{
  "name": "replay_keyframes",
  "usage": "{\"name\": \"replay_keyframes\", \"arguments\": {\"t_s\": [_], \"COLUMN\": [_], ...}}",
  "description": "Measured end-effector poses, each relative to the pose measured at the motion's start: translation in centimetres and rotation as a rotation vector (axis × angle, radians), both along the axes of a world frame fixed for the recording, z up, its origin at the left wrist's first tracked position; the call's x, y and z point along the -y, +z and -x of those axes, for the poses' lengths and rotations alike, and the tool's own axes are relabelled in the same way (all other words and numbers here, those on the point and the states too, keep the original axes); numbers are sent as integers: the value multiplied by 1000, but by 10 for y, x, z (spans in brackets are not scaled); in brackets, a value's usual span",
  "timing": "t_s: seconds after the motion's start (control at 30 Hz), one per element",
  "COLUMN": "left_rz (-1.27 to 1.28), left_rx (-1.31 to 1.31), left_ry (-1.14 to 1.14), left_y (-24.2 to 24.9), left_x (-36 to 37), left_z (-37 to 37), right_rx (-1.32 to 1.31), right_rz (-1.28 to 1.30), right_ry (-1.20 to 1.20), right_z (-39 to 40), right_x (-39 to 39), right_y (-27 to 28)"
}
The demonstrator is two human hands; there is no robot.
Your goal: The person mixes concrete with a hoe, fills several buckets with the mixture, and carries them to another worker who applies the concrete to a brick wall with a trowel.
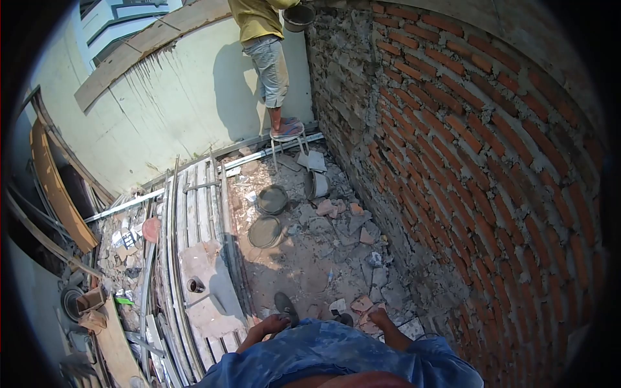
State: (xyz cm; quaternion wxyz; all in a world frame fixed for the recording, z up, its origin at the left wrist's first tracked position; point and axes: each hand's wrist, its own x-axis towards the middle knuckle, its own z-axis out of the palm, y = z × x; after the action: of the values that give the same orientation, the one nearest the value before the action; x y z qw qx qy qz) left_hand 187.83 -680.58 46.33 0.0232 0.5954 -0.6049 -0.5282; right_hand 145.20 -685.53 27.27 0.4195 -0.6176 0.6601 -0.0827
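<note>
My left hand hangs low at my left side, fingers curled, just beside my dark shoe. On my right side, my right hand is also curled, above broken rubble. Whether either hand has anything inside it is hidden. Ahead on the ground are two round containers of grey, mortar-like material, a farther bucket and a nearer one, both out of reach of my hands. A dark cup sits on a pale board to my left.
A person in a yellow shirt stands on a small stool by the far wall, with a bucket. A rough brick wall rises on the right. Long metal and wooden lengths lie left; another bucket stands near the wall.
</note>
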Motion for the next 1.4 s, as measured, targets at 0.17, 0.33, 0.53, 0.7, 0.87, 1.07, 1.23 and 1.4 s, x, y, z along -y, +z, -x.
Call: {"name": "replay_keyframes", "arguments": {"t_s": [0.17,0.33,0.53,0.7,0.87,1.07,1.23,1.4], "left_rz": [107,1,14,15,87,643,1086,468], "left_rx": [-25,-46,3,-121,-413,-752,-1449,-2021], "left_ry": [-63,77,59,105,327,165,126,28], "left_y": [-1,-22,-36,-32,92,323,432,454], "left_x": [-3,-6,-9,-3,61,116,67,43], "left_z": [-3,-7,-14,-24,-18,34,92,125], "right_rx": [235,183,222,229,97,107,-30,-177], "right_rz": [-347,-300,-317,-368,-182,-191,41,119], "right_ry": [-290,-250,-285,-368,-139,-123,63,264], "right_z": [-7,-9,-5,-17,-35,-61,-73,-77], "right_x": [2,-1,-6,-2,9,23,24,18], "right_y": [37,42,8,28,25,22,34,42]}}
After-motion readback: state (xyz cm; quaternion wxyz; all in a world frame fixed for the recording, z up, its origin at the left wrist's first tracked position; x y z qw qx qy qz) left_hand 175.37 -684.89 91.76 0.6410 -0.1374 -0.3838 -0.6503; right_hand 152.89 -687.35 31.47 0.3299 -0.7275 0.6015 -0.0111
